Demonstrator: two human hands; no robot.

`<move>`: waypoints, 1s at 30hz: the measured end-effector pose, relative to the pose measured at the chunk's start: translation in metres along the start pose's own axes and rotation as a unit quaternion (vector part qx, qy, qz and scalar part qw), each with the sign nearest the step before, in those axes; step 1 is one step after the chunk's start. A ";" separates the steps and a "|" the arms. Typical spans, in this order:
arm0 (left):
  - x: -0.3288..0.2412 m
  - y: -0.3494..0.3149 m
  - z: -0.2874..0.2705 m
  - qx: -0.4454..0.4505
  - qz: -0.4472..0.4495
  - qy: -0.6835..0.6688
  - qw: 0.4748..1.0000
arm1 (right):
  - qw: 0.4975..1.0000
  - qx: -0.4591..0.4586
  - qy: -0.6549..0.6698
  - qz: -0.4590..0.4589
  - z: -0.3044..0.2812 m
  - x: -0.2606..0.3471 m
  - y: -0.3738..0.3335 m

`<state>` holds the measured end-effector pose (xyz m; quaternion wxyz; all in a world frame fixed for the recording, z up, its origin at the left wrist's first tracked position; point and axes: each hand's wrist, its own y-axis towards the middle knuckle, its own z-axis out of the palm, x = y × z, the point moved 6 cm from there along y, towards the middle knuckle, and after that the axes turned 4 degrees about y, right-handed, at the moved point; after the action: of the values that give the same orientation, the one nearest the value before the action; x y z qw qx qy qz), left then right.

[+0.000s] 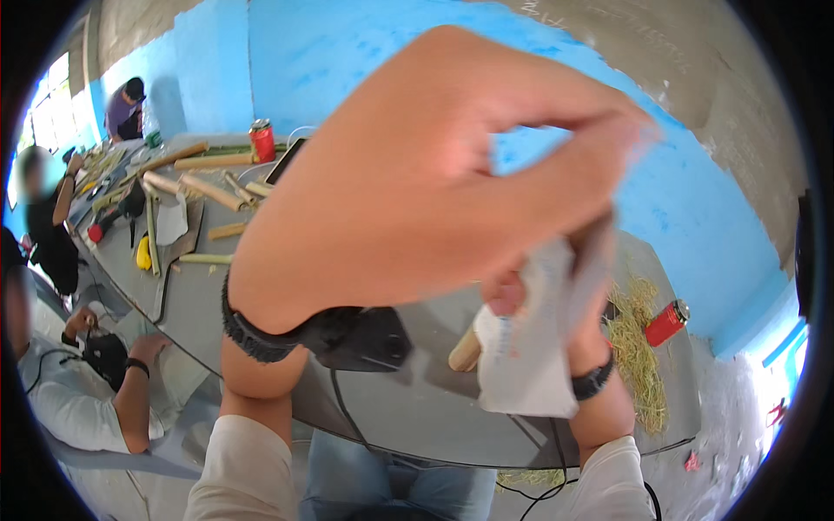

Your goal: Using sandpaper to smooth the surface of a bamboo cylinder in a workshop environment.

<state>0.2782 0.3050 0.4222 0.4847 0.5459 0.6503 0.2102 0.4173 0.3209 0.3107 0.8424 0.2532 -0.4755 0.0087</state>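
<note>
White cloth (pixel 530 347): hangs lengthwise downward, pinched at top by left hand (pixel 417 182) fingers; right hand (pixel 586 286) behind it, grip unclear

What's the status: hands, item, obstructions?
Left hand raised close to camera, pinching white crumpled cloth. Right hand gripping same cloth, mostly hidden. Cut bamboo piece beneath on grey table.

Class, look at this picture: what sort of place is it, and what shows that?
Probably a shared craft workshop: bamboo lengths lie across a long grey table, dry straw is heaped on it, and other people work alongside.
</note>
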 end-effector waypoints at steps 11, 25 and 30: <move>-0.030 -0.020 0.004 -0.234 0.156 0.093 0.955 | 0.988 0.017 -0.156 0.007 0.006 -0.010 -0.018; -0.011 -0.002 -0.003 -0.042 -0.037 -0.048 0.997 | 0.949 0.069 -0.298 -0.079 0.016 -0.027 -0.022; -0.019 -0.005 0.000 -0.074 0.014 -0.076 0.994 | 0.979 0.079 -0.184 -0.036 0.008 -0.041 -0.027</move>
<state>0.2738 0.2856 0.4260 0.5684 0.5321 0.5868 0.2226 0.3957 0.3034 0.2699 0.7176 0.3335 -0.6107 -0.0304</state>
